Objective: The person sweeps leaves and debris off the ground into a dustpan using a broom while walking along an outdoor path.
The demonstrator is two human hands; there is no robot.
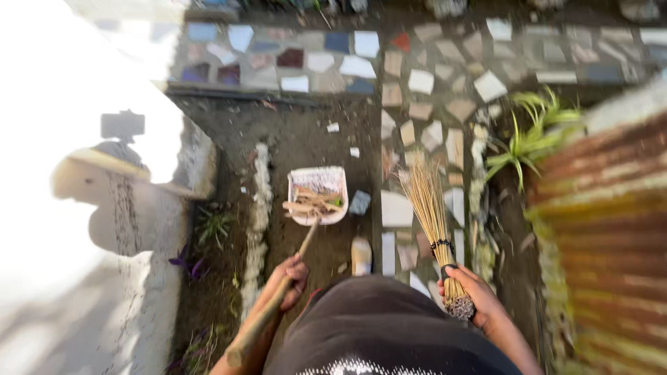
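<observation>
Head view: two hands, a dustpan and a broom over a garden path.
Left hand (288, 281) at 7 o'clock has its grip wrapped round the stick (274, 305) of the dustpan (317, 195), which sits on the soil at centre, holding scraps. Right hand (472, 295) at 5 o'clock has its grip clenched on the broom (434, 222), bristles pointing to 12. Mosaic tiles (417, 83) lie beyond; a plant (531, 135) stands at 2.
</observation>
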